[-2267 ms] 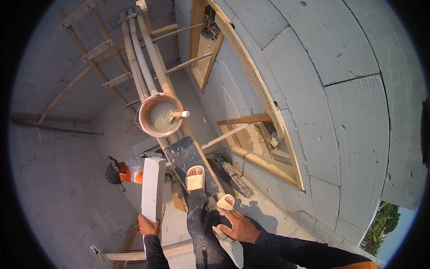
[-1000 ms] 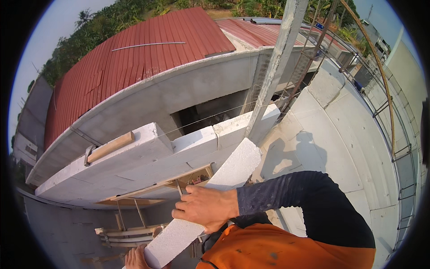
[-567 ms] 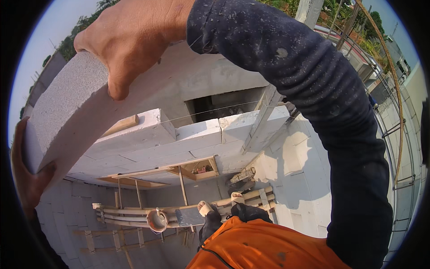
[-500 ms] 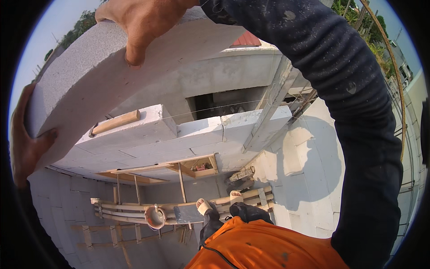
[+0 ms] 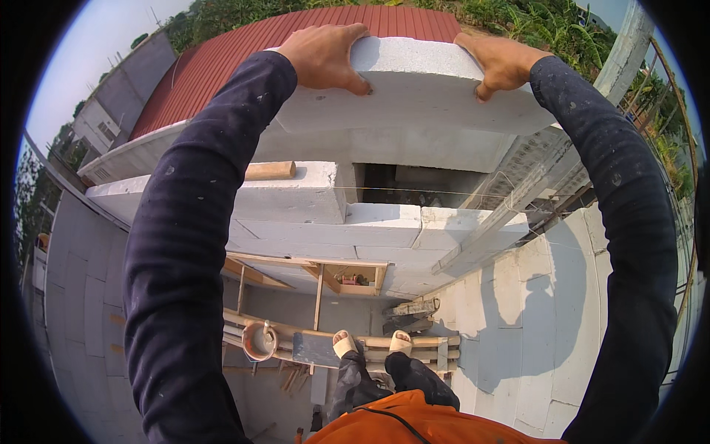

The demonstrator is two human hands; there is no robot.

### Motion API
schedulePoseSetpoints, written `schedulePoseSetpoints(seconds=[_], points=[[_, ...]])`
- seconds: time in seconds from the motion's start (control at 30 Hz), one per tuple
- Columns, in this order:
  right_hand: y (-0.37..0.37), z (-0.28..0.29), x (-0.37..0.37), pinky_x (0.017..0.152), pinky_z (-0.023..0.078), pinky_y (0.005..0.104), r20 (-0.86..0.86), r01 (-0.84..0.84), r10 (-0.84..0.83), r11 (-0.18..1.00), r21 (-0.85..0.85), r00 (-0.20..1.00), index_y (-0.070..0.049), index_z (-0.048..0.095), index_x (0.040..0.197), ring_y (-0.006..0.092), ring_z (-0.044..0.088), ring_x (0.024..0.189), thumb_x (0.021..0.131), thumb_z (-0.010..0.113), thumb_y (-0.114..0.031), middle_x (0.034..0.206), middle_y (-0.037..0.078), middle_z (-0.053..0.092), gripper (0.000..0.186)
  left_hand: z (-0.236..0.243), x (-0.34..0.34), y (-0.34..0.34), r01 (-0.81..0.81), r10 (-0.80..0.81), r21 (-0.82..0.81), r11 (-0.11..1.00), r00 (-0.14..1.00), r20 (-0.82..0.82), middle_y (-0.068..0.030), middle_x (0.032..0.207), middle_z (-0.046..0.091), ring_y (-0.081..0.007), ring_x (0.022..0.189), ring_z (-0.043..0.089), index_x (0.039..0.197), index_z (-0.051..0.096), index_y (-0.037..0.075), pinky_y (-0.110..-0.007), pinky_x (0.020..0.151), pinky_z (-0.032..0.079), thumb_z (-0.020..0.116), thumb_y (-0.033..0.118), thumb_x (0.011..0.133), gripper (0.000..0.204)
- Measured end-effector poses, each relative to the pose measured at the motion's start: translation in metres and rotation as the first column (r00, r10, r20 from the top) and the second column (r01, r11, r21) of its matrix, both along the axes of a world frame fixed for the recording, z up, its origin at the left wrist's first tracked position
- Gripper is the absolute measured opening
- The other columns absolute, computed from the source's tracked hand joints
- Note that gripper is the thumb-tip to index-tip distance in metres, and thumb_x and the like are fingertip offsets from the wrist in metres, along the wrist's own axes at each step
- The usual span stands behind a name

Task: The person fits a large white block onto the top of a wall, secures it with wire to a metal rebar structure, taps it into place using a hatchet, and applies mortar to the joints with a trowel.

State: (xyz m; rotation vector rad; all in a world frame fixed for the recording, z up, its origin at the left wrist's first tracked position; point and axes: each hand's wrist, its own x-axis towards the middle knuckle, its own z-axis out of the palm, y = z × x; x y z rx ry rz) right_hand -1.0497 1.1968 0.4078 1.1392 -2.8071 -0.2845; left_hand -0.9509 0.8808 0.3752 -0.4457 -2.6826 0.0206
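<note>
My left hand (image 5: 323,58) and my right hand (image 5: 503,61) grip a large pale grey concrete block (image 5: 414,100) by its two top ends, thumbs on the face toward me. I hold it raised, arms stretched out, above a wall of similar blocks (image 5: 318,235). Below it, the wall's top steps down to the right of a standing block (image 5: 314,200). A wooden handle (image 5: 270,171) lies on that standing block, partly hidden by my left sleeve. A thin string (image 5: 414,192) runs across above the lower course.
My feet stand on a bamboo and plank platform (image 5: 377,343), with a mortar bucket (image 5: 259,341) to their left. A grey post (image 5: 532,185) leans at the right end of the wall. Beneath is a wooden window frame (image 5: 310,261). A red metal roof (image 5: 222,59) lies beyond.
The block has swung from the upper left to a level position in front of me. Both hands stayed on it, and my view turned along.
</note>
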Motion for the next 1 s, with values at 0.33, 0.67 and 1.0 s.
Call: schedulePoseSetpoints(seconds=[0.33, 0.67, 1.0], points=[[0.062, -0.033, -0.032, 0.101, 0.057, 0.0489, 0.08, 0.205, -0.216, 0.971, 0.122, 0.973, -0.004, 0.046, 0.148, 0.0402, 0.07, 0.122, 0.069, 0.097, -0.018, 0.128, 0.023, 0.072, 0.095, -0.043, -0.062, 0.069, 0.058, -0.078, 0.113, 0.992, 0.981, 0.179, -0.0251, 0.13, 0.074, -0.0397, 0.118, 0.073, 0.153, 0.056, 0.001, -0.042, 0.106, 0.055, 0.093, 0.049, 0.065, 0.106], [0.061, -0.076, -0.017, 0.093, 0.064, 0.0474, 0.144, 0.316, -0.355, 0.919, 0.238, 0.924, -0.004, 0.04, 0.152, 0.0391, 0.077, 0.109, 0.071, 0.097, -0.015, 0.121, 0.027, 0.075, 0.1, -0.087, -0.07, 0.086, 0.081, -0.116, 0.146, 0.986, 0.961, 0.251, -0.0257, 0.129, 0.074, -0.0397, 0.11, 0.076, 0.151, 0.058, 0.002, -0.041, 0.103, 0.058, 0.095, 0.044, 0.061, 0.106], [0.029, -0.11, -0.009, 0.094, 0.063, 0.0479, 0.247, 0.346, -0.431, 0.882, 0.321, 0.868, -0.003, 0.035, 0.159, 0.0406, 0.078, 0.107, 0.072, 0.096, -0.014, 0.124, 0.029, 0.074, 0.107, -0.141, -0.066, 0.059, 0.049, -0.118, 0.204, 0.978, 0.932, 0.342, -0.0272, 0.127, 0.074, -0.0397, 0.106, 0.078, 0.151, 0.058, 0.002, -0.041, 0.1, 0.06, 0.095, 0.043, 0.059, 0.108]])
